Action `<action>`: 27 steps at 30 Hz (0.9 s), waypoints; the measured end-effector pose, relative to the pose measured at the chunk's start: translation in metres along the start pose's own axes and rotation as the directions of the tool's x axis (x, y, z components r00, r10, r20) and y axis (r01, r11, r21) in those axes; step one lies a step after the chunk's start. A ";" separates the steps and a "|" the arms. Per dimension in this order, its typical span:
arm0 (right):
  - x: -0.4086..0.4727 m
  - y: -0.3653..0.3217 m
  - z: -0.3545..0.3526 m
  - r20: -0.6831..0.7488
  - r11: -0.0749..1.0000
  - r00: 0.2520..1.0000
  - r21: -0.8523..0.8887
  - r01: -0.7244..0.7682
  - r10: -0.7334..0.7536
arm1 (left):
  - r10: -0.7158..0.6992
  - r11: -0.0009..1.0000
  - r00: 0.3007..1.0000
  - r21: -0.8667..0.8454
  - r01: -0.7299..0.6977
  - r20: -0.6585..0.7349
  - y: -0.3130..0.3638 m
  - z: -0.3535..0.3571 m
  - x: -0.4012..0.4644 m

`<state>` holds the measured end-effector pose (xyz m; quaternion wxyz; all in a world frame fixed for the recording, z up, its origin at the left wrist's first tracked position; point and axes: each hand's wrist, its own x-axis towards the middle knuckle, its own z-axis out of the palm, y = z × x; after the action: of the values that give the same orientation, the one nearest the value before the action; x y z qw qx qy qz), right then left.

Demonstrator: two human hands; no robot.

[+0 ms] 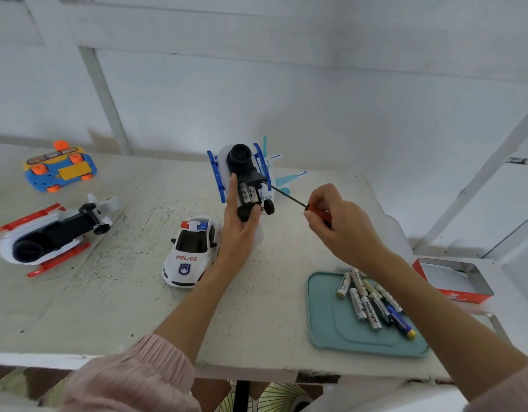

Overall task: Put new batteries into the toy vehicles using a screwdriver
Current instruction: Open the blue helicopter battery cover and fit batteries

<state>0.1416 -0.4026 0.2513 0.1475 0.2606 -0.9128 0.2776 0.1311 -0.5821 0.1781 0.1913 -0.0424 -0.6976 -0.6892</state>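
Note:
My left hand [237,230] grips a white and blue toy aircraft [245,173] turned belly-up, above the table's middle. Its black underside is open and two batteries [248,194] lie in the compartment; the black cover stands raised beside them. My right hand [337,224] holds a screwdriver [289,199] by its red handle, and the thin shaft points left with its tip at the cover. Several loose batteries [372,301] lie on a teal tray [328,322] at the right.
A white police car [191,251] stands just left of my left wrist. A red and white toy aircraft [48,236] lies belly-up at the left. A blue and orange car [60,169] lies upside down at the far left. A red tin [456,281] sits at the right edge.

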 end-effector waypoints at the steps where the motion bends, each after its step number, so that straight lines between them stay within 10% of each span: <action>1: 0.000 0.000 0.000 -0.002 1.000 1.000 0.002 -0.001 0.001 | 0.001 1.000 1.000 0.005 -0.001 0.001 -0.001 0.000 0.000; 27: 0.020 -0.008 -0.003 -0.045 0.998 0.997 -0.005 -0.066 0.066 | -0.039 0.981 0.986 0.194 0.007 0.163 -0.004 0.001 -0.005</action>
<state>0.1305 -0.4149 0.2652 0.1595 0.2237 -0.9183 0.2852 0.1340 -0.5807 0.1728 0.1278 -0.0728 -0.7749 -0.6147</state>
